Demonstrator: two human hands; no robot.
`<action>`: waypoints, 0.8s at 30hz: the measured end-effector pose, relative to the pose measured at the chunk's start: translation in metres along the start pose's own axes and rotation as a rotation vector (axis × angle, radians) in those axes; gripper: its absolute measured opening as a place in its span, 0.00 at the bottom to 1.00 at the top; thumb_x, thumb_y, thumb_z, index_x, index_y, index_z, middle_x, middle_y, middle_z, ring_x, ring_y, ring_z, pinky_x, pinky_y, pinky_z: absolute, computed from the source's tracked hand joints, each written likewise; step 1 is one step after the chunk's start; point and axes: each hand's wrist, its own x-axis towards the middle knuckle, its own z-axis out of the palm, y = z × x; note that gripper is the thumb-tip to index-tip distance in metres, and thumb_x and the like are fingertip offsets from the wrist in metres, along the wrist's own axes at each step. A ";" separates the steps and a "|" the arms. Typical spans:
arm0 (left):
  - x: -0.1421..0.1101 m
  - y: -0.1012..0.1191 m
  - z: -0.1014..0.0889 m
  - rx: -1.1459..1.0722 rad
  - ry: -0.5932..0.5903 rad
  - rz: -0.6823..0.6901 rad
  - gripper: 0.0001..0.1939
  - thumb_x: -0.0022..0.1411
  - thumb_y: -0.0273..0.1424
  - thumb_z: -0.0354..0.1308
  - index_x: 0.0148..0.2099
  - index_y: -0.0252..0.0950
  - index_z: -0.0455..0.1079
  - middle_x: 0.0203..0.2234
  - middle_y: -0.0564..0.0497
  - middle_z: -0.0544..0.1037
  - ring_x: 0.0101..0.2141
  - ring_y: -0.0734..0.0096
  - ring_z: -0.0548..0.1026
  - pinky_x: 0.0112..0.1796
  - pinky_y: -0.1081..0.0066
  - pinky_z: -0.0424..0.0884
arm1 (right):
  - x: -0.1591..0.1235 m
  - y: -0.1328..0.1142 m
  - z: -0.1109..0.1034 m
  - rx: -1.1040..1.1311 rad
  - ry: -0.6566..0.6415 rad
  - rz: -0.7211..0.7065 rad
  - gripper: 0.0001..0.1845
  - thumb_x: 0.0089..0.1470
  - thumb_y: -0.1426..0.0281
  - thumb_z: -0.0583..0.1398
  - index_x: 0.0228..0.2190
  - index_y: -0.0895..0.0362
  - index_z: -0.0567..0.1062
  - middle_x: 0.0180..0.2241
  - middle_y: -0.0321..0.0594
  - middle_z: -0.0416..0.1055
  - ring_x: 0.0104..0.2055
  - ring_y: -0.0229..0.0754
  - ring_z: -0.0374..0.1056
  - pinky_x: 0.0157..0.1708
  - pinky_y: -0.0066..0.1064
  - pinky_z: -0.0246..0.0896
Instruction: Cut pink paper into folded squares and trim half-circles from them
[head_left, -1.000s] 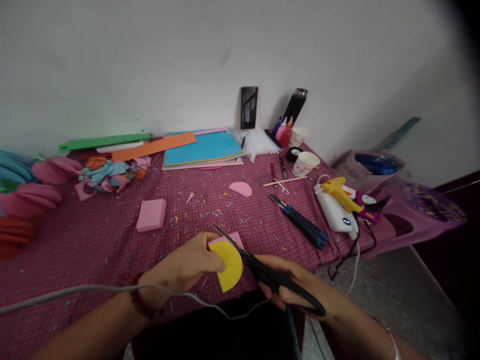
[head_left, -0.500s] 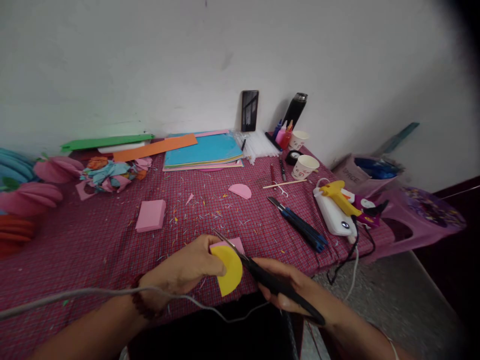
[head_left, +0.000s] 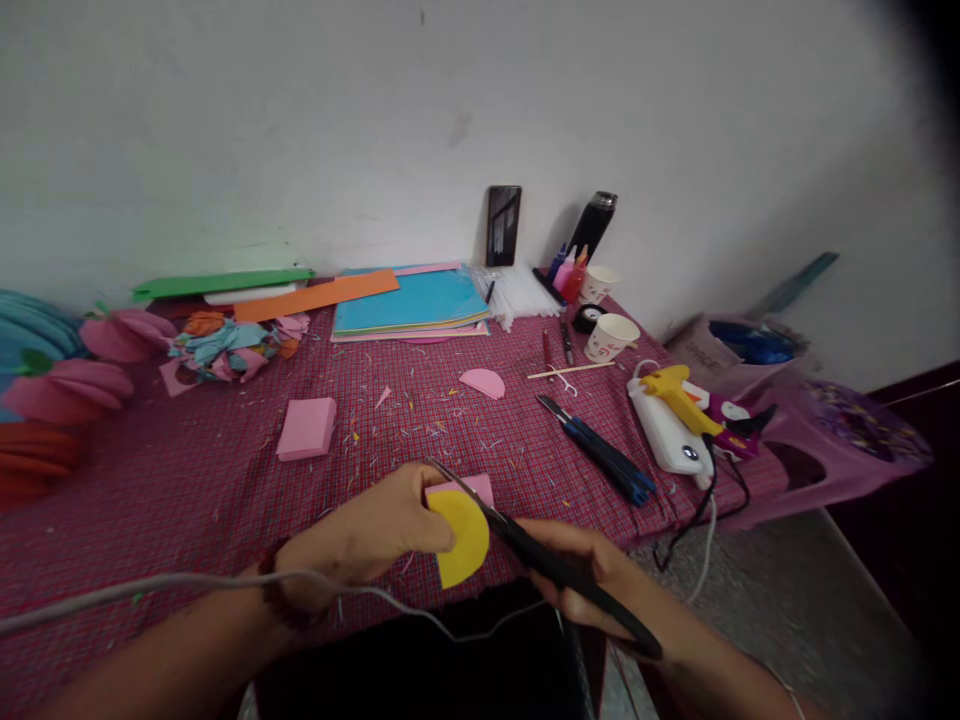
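Observation:
My left hand point(head_left: 394, 525) pinches a yellow half-round paper piece point(head_left: 465, 540) laid over a pink paper piece point(head_left: 480, 488). Black-handled scissors point(head_left: 555, 565) are in my right hand point(head_left: 585, 570), their blades crossing the pink paper along the curved upper edge of the yellow one. Part of both papers is hidden behind my left thumb and fingers. A pink half-round piece point(head_left: 484, 382) lies on the table beyond my hands, and a stack of pink paper point(head_left: 306, 428) sits to the left of it. Small paper snippets are scattered between them.
A blue utility knife point(head_left: 600, 455) lies right of my hands, near a yellow glue gun point(head_left: 679, 398) on a white power strip point(head_left: 671, 430). Paper cups point(head_left: 611, 338) and coloured sheets point(head_left: 412, 300) stand and lie further back. A grey cable point(head_left: 247, 578) crosses in front of my left forearm.
The view has shifted slightly, so the table things appear a little further right. Both hands keep their hold on the papers and the scissors, with little other visible movement.

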 end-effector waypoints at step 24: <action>-0.005 0.005 -0.009 0.242 -0.070 -0.026 0.13 0.39 0.25 0.55 0.31 0.34 0.73 0.22 0.56 0.73 0.24 0.74 0.67 0.25 0.75 0.60 | -0.007 -0.011 -0.016 -0.049 -0.108 0.058 0.33 0.47 0.65 0.69 0.56 0.50 0.71 0.27 0.31 0.62 0.24 0.30 0.47 0.22 0.24 0.45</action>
